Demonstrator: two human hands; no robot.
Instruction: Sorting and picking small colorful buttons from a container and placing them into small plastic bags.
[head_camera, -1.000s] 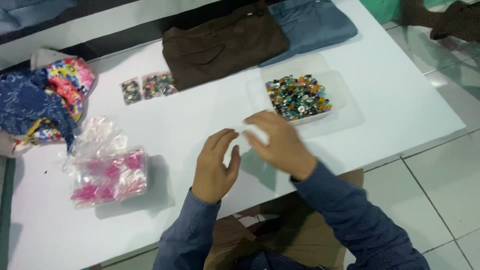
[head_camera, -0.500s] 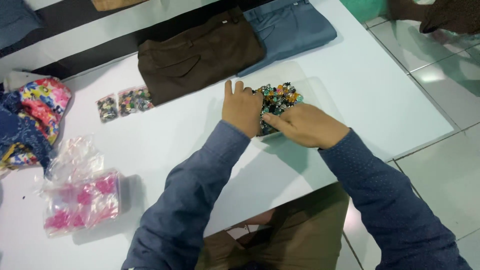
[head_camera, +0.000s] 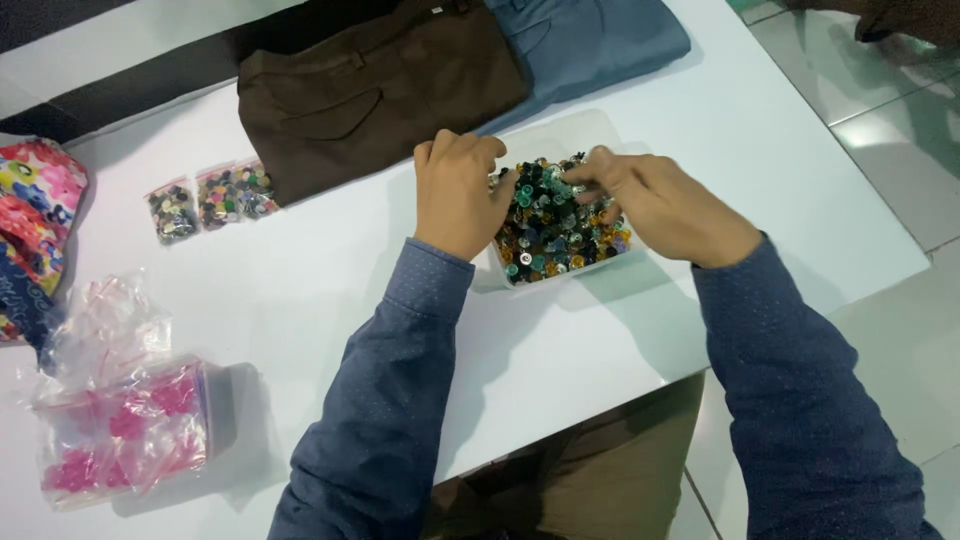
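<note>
At nine o'clock, cut off by the frame edge: a flowered cloth bundle, only part showing. Below it, toward eight o'clock, crumpled clear plastic bags with pink pieces inside; shapes of the pieces too blurred to tell. Near ten o'clock, three small clear bags of mixed buttons lying side by side on the white desk. At eleven to twelve o'clock, folded brown trousers, top edge cut off, just beside folded blue trousers at one o'clock, likewise cropped.

At centre, a clear shallow tray heaped with small multicoloured buttons; near wall barely visible against the desk. Left hand resting on the tray's nine o'clock side, fingers curled over the rim into the heap, tips hidden; grip impossible to judge. Right hand lying across the three o'clock side, fingertips drawn together low in the buttons; whether anything is pinched cannot be made out. Blue sleeves running down to six o'clock, cropped at the bottom edge. Tiled floor at three o'clock.
</note>
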